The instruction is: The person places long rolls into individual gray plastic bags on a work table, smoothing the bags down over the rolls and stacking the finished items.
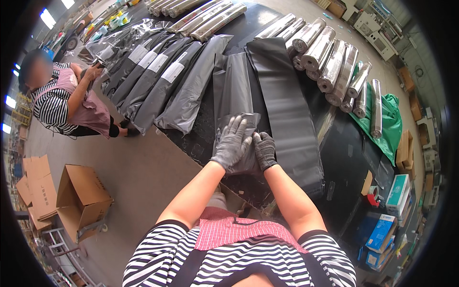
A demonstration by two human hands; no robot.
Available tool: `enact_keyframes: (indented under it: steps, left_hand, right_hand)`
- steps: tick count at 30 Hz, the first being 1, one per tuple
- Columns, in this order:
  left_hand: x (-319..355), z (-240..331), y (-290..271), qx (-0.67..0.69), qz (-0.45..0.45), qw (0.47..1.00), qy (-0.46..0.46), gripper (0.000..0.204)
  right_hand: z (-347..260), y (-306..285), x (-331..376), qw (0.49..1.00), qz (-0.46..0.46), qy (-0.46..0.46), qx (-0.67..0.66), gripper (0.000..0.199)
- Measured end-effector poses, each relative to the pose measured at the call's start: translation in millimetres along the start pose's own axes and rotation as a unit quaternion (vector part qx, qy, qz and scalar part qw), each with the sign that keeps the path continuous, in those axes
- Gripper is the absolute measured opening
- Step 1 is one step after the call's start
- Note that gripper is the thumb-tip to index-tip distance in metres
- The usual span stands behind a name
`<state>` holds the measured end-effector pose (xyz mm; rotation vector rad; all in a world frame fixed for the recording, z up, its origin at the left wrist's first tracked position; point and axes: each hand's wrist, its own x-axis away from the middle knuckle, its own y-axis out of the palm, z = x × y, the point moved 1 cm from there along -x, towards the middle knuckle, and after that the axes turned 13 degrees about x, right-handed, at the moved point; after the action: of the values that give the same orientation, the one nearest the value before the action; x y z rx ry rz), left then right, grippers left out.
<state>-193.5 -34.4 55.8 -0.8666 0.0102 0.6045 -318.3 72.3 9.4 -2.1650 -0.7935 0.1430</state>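
A long grey plastic mailing bag (234, 81) with a bulky tube shape inside lies on the black table in front of me, its near end folded over. My left hand (232, 143), in a grey work glove, lies flat on that folded end, fingers stretched out. At the bag's right edge my right hand (265, 149), also gloved, has its fingers curled against the plastic. Right beside it lies a stack of flat dark grey bags (289, 110). On the left are several filled grey bags (191, 88), some with white labels.
Silvery wrapped rolls (330, 62) are piled at the far right, some on a green sheet (389, 122). More rolls (217, 21) lie at the back. A co-worker (67, 98) stands at the left. An open cardboard box (83, 201) is on the floor; blue boxes (381, 233) stand lower right.
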Motion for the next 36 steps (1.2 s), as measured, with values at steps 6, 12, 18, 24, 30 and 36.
enact_keyframes:
  steps: [6,12,18,24,30,36]
  left_hand:
    - [5,-30,23,0.001,-0.057,0.985,-0.165,0.067]
    - [8,-51,33,0.142,-0.004,0.967,-0.212,0.064]
    - [31,-30,14,0.222,-0.077,0.946,-0.222,0.058]
    - [-26,-39,-65,0.176,-0.065,0.967,-0.174,0.087]
    - [-15,-22,-61,-0.262,-0.188,0.934,-0.156,0.085]
    - [-32,53,4,-0.201,-0.255,0.944,-0.055,0.074]
  right_hand:
    - [-75,-37,9,0.911,0.188,-0.355,0.092,0.054]
    - [-34,23,-17,0.997,-0.074,-0.034,-0.018,0.08]
    - [-30,27,36,0.997,-0.031,0.044,-0.064,0.055]
    - [-56,56,-13,0.905,-0.163,-0.008,-0.393,0.055]
    - [47,-99,-56,0.989,0.085,-0.119,0.003,0.072]
    - [182,-187,23,0.929,0.09,0.168,0.318,0.085]
